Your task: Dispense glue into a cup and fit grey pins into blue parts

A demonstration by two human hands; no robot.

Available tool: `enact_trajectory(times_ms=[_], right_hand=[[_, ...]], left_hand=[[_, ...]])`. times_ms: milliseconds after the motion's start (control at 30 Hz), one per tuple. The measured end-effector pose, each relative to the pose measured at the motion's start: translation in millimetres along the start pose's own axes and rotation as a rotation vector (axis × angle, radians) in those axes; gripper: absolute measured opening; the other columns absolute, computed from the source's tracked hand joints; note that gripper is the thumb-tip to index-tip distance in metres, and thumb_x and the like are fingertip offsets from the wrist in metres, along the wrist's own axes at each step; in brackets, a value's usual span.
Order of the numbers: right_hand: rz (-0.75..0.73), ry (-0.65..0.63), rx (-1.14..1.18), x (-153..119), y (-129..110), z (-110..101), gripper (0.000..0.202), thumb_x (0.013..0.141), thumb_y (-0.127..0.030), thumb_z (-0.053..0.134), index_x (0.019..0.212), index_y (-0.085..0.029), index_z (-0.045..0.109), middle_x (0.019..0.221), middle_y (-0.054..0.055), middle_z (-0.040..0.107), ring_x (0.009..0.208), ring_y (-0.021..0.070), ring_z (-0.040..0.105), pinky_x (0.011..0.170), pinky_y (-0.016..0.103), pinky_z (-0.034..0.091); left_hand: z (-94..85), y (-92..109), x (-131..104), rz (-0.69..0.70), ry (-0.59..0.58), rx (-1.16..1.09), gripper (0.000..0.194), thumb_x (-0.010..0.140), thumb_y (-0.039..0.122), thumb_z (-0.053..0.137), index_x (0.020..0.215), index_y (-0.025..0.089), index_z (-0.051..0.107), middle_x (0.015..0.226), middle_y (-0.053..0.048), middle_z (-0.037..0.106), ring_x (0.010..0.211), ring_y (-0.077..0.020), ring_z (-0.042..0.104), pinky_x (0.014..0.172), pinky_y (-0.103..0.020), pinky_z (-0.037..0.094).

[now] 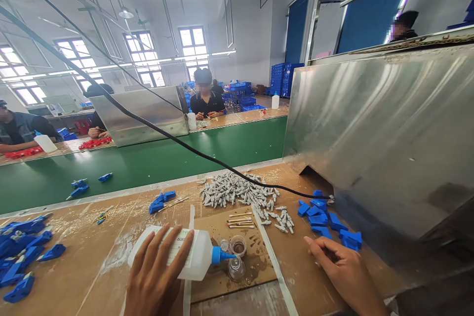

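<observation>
My left hand (157, 261) is wrapped round a white squeeze bottle (196, 255), which lies tilted with its blue nozzle over small clear cups (236, 267). The cups stand on a wet piece of cardboard (259, 276). My right hand (338, 266) is at the right, its fingers curled with thumb and index finger close together; whether anything small is between them cannot be made out. Just beyond that hand lie blue plastic parts (322, 217). Several cotton-tipped sticks (240, 221) rest above the cups, below a heap of small grey parts (233, 190).
More blue parts (22, 252) lie at the left. A green belt (148, 158) runs behind the table. A large metal box (381, 148) stands at the right, and a black cable (192, 150) crosses the view. People sit across the belt.
</observation>
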State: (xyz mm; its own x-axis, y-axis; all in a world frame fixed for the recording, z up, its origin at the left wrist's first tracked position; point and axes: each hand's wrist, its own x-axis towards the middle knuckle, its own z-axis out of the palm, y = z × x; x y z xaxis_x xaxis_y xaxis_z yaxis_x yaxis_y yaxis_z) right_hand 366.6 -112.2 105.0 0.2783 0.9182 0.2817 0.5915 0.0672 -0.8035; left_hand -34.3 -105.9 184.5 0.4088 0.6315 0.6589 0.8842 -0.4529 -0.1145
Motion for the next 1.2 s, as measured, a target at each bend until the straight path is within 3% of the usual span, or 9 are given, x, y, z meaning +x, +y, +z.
enact_trajectory(times_ms=[600, 900, 1200], right_hand=[[0.0, 0.007, 0.002, 1.6, -6.0, -1.0, 0.061, 0.088, -0.075, 0.051, 0.058, -0.023, 0.061, 0.057, -0.003, 0.05, 0.052, 0.0124, 0.048, 0.051, 0.023, 0.04], [-0.049, 0.024, -0.013, 0.2, -1.6, -0.4, 0.057, 0.09, -0.071, 0.054, 0.059, -0.023, 0.062, 0.057, -0.002, 0.057, 0.051, 0.013, 0.051, 0.049, 0.022, 0.042], [0.018, 0.005, 0.025, 1.8, -0.3, 1.2, 0.059, 0.086, -0.074, 0.055, 0.06, -0.023, 0.065, 0.056, -0.002, 0.052, 0.051, 0.0131, 0.05, 0.051, 0.024, 0.04]], left_hand=[[1.6, -1.1, -2.1, 0.01, 0.009, -0.004, 0.066, 0.082, 0.002, 0.059, 0.142, 0.03, 0.064, 0.144, -0.013, 0.067, 0.138, -0.0372, 0.055, 0.125, -0.057, 0.029], [0.9, 0.6, -0.4, -0.004, 0.007, -0.009, 0.071, 0.08, -0.004, 0.057, 0.142, 0.03, 0.064, 0.143, -0.012, 0.068, 0.138, -0.0365, 0.055, 0.125, -0.056, 0.029], [-1.2, 0.4, -1.1, 0.0, -0.003, 0.014, 0.067, 0.082, -0.002, 0.057, 0.141, 0.029, 0.064, 0.144, -0.013, 0.067, 0.139, -0.0373, 0.055, 0.124, -0.058, 0.03]])
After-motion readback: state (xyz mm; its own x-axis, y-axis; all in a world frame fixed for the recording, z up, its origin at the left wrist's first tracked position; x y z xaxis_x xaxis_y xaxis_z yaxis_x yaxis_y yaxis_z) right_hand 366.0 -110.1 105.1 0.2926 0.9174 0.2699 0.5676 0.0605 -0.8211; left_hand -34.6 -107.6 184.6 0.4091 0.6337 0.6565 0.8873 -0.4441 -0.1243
